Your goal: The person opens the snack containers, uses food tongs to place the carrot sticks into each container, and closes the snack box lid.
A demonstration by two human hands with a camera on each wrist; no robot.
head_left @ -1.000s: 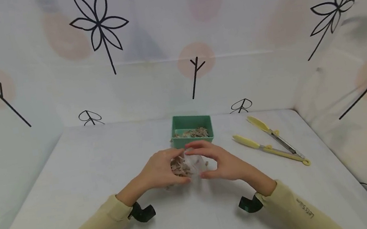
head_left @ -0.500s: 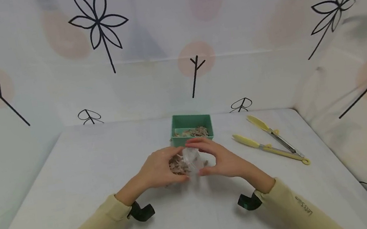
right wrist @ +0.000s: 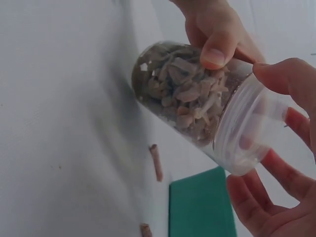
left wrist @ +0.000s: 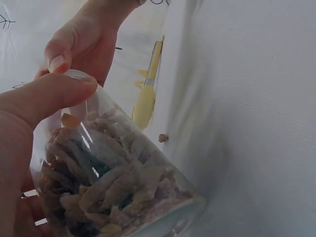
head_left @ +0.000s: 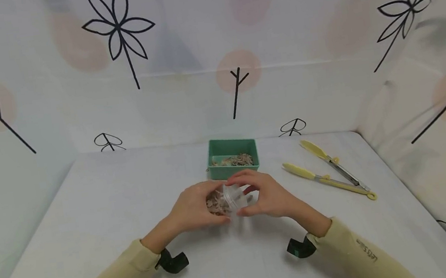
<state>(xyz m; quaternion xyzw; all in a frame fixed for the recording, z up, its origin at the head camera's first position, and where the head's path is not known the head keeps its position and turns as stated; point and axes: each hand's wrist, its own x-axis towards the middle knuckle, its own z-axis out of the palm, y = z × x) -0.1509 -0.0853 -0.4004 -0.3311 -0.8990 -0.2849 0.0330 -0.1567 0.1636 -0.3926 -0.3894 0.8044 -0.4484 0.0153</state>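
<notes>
A clear jar (head_left: 216, 203) of dried brownish pieces is tilted low over the white table, its mouth end towards the right. My left hand (head_left: 198, 206) grips the jar's body, thumb across its side near the mouth in the left wrist view. On the mouth end sits a translucent lid (right wrist: 247, 128). Curled around that lid are the thumb and fingers of my right hand (head_left: 267, 196). Whether the lid is fully seated cannot be told. Parts of the jar are hidden behind both hands in the head view.
Just behind the hands stands a green box (head_left: 220, 173) with more dried pieces inside. Yellow-tipped tongs (head_left: 330, 179) lie spread on the right. A loose dried piece (right wrist: 156, 163) and another bit (right wrist: 146, 230) lie on the table near the box.
My right hand has shifted slightly left and its fingers have drawn in closer around the lid. The lid has turned a little. The left hand keeps its grip on the jar.
</notes>
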